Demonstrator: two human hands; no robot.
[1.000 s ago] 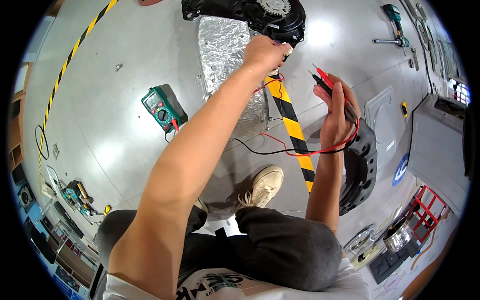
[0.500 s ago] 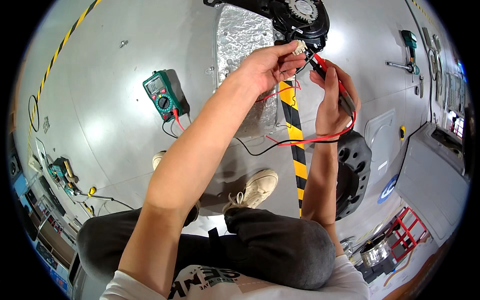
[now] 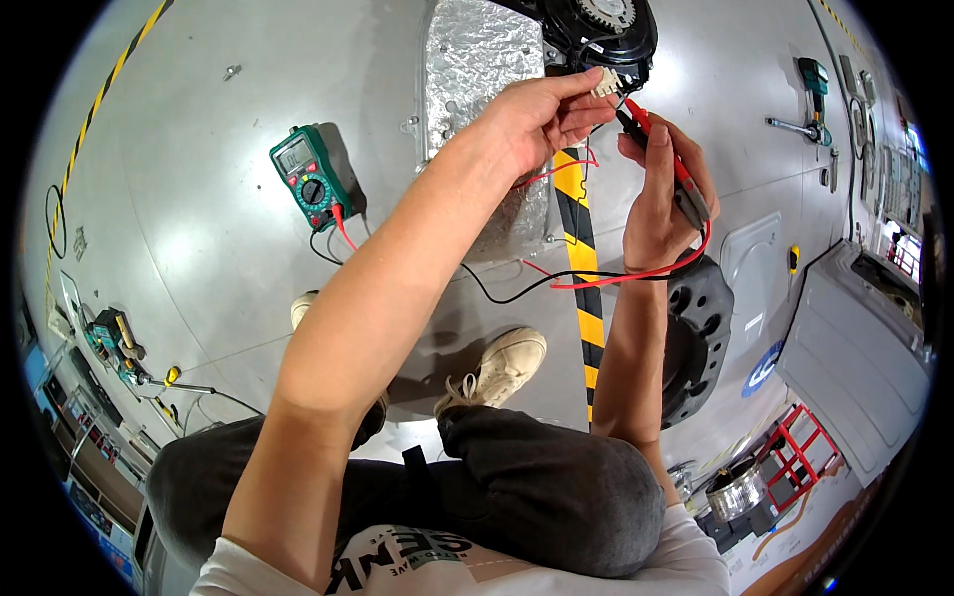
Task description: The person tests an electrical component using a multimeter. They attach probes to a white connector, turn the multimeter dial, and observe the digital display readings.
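Between thumb and fingers, my left hand (image 3: 556, 111) pinches a small white wire connector (image 3: 605, 83). My right hand (image 3: 668, 189) grips a pair of multimeter probes (image 3: 686, 184), one red and one black, side by side. Their tips point at the connector; whether they touch it I cannot tell. Red and black leads run from the probes past my right wrist. On the floor to the left lies a green digital multimeter (image 3: 312, 182) with the leads plugged into its lower end. Just beyond the connector is a black motor assembly (image 3: 602, 45) with a white toothed gear.
A foil-covered panel (image 3: 477, 60) lies under my left hand. Yellow-and-black tape (image 3: 588, 323) runs along the floor. A dark grey moulded part (image 3: 701, 343) sits beside my right forearm. A green power tool (image 3: 815, 84) lies at far right, more tools (image 3: 124, 343) at far left.
The view has shifted slightly. My left hand and the connector sit a little farther forward and right, and both hands keep their grips.
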